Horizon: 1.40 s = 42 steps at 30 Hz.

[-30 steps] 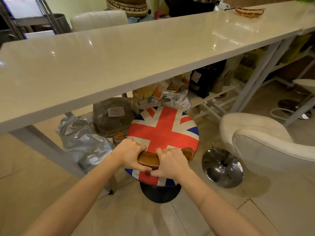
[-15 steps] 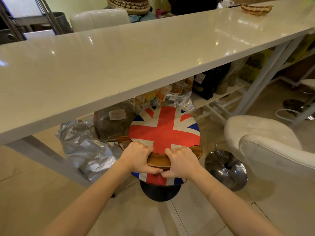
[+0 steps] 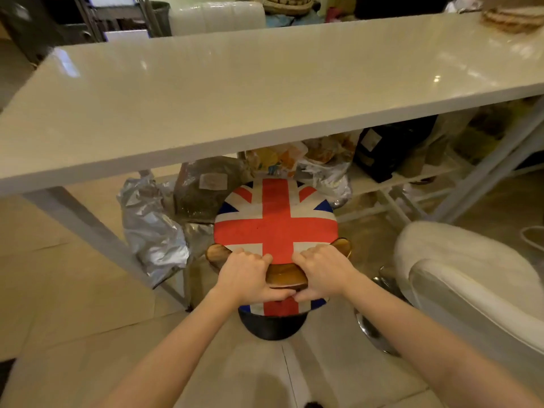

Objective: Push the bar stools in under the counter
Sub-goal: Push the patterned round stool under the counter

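Note:
A bar stool with a round Union Jack seat [image 3: 275, 222] and a low curved wooden backrest [image 3: 284, 275] stands just in front of the long white counter [image 3: 265, 92]. Its far edge reaches under the counter's front edge. My left hand [image 3: 245, 275] and my right hand [image 3: 322, 270] both grip the wooden backrest, side by side. The stool's dark base [image 3: 272, 326] shows below the seat. A white padded bar stool [image 3: 459, 278] with a chrome base [image 3: 371, 328] stands to the right, out from the counter.
Under the counter lie a silver foil bag [image 3: 150, 228], a brown sack [image 3: 206, 187] and plastic bags [image 3: 303, 160], close behind the flag stool. A low shelf [image 3: 406, 175] holds dark packages. White counter legs [image 3: 88, 228] slant to the floor left and right.
The flag stool has slid forward towards the counter with both hands on its backrest; the view has shifted left and closer, and the white stool sits nearer the right edge.

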Motion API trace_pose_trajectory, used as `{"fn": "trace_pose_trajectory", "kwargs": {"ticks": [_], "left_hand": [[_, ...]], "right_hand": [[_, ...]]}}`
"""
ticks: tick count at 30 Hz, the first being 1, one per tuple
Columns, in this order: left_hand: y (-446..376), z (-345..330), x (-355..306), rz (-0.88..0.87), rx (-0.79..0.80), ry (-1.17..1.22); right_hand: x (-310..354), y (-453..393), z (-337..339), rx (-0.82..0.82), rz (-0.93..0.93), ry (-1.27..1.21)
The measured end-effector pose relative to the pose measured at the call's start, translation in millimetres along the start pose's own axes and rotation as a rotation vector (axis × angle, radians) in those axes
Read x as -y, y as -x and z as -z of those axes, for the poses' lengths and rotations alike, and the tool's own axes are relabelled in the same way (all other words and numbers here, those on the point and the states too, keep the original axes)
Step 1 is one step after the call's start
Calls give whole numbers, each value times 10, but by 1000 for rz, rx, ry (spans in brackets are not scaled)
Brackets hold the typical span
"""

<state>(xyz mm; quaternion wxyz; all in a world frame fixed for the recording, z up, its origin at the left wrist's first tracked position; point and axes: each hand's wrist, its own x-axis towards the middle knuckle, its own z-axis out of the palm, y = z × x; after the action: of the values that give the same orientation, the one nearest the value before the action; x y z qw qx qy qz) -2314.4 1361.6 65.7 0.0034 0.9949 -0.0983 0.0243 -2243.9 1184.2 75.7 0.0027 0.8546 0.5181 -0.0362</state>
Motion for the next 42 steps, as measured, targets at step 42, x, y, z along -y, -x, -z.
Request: {"fn": "trace_pose_trajectory", "kwargs": {"ticks": [42], "left_hand": [[-469,193,-1023,-134,17,148]], "right_hand": [[-516,1139,25,-256,-420,-155]]}}
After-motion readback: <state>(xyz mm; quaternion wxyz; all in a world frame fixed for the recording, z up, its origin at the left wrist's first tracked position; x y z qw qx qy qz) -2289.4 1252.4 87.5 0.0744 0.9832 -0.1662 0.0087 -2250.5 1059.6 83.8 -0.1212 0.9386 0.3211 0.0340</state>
